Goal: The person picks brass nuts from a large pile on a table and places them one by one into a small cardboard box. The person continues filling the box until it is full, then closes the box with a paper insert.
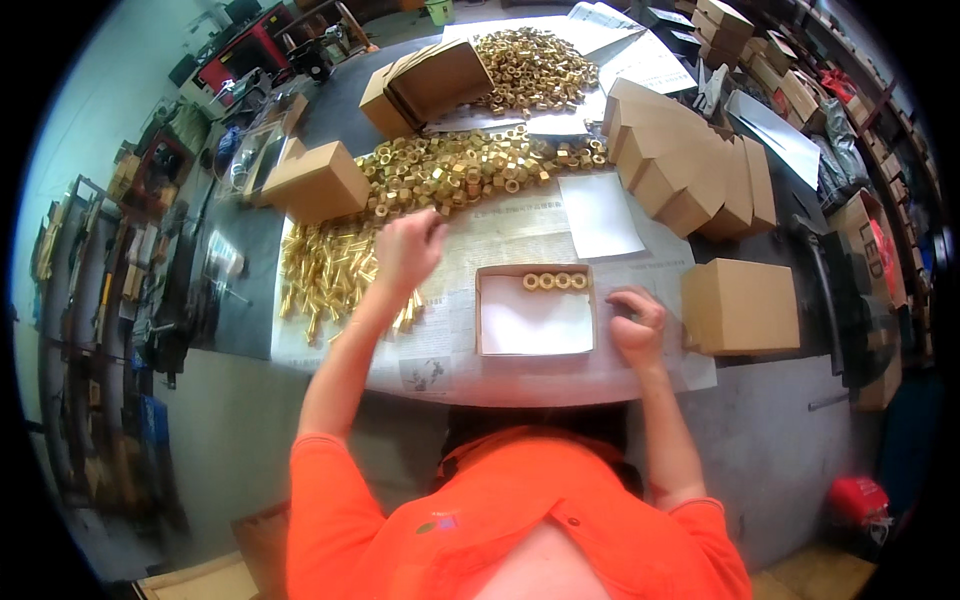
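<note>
In the head view, your left hand (408, 248) is beyond and left of the open box (535, 353), by loose brass nuts (470, 165), its curled fingers' grasp impossible to tell, while your right hand (638, 326), fingers loosely bent and released, is just right of that box, where four nuts (555, 281) line the far wall.

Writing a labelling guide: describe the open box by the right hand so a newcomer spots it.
Find the dark worktable, then the newspaper along its near edge. On that, just left of the person's right hand, sits a shallow open box. Unlike the brown cartons around it, it shows a white inside, with four brass nuts in one row along its far side.
</note>
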The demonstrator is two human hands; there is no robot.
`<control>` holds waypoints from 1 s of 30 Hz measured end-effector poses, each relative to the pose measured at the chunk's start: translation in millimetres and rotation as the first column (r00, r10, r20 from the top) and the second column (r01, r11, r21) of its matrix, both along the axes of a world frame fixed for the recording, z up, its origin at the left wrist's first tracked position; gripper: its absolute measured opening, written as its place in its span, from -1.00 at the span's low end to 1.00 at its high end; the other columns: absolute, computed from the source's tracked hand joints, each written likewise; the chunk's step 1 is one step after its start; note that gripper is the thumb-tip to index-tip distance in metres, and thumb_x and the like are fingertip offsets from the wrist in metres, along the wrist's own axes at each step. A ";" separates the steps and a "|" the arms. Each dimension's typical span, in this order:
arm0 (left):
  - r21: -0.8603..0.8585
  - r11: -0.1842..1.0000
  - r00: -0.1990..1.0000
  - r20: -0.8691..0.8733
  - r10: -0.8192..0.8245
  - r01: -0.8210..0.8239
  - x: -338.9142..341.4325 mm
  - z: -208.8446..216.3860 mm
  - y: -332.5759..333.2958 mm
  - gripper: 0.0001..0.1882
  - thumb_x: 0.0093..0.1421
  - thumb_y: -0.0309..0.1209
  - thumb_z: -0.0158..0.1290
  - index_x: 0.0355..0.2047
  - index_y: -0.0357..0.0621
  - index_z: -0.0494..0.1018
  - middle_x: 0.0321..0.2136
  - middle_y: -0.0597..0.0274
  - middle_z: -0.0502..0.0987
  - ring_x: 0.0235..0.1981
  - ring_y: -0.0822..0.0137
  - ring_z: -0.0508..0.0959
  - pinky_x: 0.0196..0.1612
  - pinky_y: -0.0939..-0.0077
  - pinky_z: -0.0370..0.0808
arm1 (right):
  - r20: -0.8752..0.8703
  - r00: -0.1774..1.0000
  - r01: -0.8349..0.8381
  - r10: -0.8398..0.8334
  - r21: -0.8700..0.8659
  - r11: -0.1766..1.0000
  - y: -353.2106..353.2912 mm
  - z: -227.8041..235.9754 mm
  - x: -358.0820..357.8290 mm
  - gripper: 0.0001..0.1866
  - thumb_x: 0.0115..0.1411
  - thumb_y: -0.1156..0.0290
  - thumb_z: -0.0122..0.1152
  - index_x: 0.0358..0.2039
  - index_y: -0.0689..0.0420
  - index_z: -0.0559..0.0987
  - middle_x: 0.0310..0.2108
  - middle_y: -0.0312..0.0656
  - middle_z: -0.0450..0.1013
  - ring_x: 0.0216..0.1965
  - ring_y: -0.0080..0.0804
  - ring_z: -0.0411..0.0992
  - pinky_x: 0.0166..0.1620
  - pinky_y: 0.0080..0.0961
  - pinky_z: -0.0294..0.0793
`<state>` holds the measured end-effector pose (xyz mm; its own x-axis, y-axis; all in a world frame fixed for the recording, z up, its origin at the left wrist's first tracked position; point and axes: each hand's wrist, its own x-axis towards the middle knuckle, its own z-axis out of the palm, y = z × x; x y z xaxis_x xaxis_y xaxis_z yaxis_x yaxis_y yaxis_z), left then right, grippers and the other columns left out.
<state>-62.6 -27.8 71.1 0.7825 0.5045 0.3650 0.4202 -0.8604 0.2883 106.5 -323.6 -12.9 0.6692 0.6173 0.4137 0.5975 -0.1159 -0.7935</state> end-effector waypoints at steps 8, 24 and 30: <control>0.161 0.973 0.947 -0.250 0.200 -0.163 -12.4 -57.1 51.2 -0.80 0.09 -0.29 0.08 -0.46 -0.19 0.47 -0.52 -0.01 0.56 -0.42 0.00 0.59 -0.36 0.11 0.51 | -0.037 0.999 0.003 -0.004 -0.018 1.000 -0.8 7.2 -2.5 -0.76 -0.21 0.53 0.04 -0.45 0.24 0.56 -0.39 -0.05 0.49 -0.34 -0.15 0.47 -0.23 -0.46 0.44; -0.785 0.615 0.986 -0.148 -0.077 -0.069 15.3 -63.3 24.1 -0.70 0.22 -0.29 0.05 -0.54 -0.27 0.48 -0.74 0.31 0.41 -0.76 0.52 0.40 -0.69 0.59 0.33 | -0.043 0.999 -0.010 0.010 0.002 1.000 -1.0 1.8 0.4 -0.75 -0.22 0.55 0.03 -0.44 0.26 0.55 -0.39 -0.05 0.49 -0.34 -0.17 0.46 -0.24 -0.46 0.44; -0.311 0.948 0.987 -0.157 0.020 -0.068 25.2 -67.6 33.1 -0.69 0.21 -0.24 -0.04 -0.46 -0.25 0.51 -0.60 -0.03 0.53 -0.53 0.01 0.56 -0.40 0.15 0.48 | -0.047 0.999 -0.015 0.014 -0.009 1.000 -0.1 5.6 -0.6 -0.75 -0.22 0.56 0.03 -0.44 0.25 0.55 -0.40 -0.06 0.49 -0.34 -0.18 0.47 -0.24 -0.47 0.45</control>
